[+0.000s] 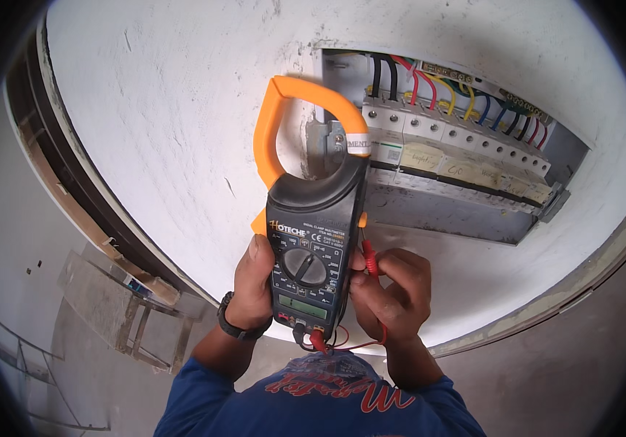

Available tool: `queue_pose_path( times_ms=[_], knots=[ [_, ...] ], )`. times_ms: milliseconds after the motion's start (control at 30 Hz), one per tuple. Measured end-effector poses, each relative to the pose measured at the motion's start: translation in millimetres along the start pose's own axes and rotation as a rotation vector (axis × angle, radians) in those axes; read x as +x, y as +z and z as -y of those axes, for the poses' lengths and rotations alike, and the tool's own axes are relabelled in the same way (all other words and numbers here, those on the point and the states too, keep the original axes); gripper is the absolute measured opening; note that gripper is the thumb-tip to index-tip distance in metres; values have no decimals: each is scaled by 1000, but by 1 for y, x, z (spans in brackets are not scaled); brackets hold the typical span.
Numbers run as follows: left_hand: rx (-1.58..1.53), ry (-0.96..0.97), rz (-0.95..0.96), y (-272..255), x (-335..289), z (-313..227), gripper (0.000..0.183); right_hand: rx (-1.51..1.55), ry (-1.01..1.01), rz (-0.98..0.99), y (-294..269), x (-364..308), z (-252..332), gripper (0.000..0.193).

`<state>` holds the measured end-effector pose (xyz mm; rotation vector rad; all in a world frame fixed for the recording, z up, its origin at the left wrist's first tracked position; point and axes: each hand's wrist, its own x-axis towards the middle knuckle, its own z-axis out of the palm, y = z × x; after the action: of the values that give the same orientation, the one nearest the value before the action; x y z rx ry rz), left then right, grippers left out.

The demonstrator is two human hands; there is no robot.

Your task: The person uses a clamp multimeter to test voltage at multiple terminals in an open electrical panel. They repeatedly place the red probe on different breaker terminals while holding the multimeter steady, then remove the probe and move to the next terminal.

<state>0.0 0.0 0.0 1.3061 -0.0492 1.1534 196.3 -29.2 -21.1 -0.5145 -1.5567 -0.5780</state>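
Note:
In front of me is a black clamp meter [311, 218] with an orange jaw, a round grey dial and a small display. My left hand [256, 273] grips its left side, thumb along the front edge. The jaw is closed, with no wire seen through it. At the meter's right edge, my right hand [394, 295] has curled fingers around a red test probe [369, 258], whose tip is hidden. The probe's red lead loops down to a red plug [318, 340] at the meter's bottom, next to a black plug [299, 333].
Beyond the meter, an open breaker box [447, 211] is set in the white wall [182, 109]. It holds a row of breakers [466, 138] with several coloured wires [466, 98] above. A wooden stand [120, 306] is at left, near a metal frame [32, 364].

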Motion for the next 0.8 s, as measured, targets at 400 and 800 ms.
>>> queue_pose_path(
  times_ms=[400,800],
  knots=[
    [220,-92,-260,33,-28,-19,107,-27,26,12,3,1,21,39],
    [190,-98,-283,36,-20,-24,99,-21,69,76,-3,9,24,33]
  ],
)
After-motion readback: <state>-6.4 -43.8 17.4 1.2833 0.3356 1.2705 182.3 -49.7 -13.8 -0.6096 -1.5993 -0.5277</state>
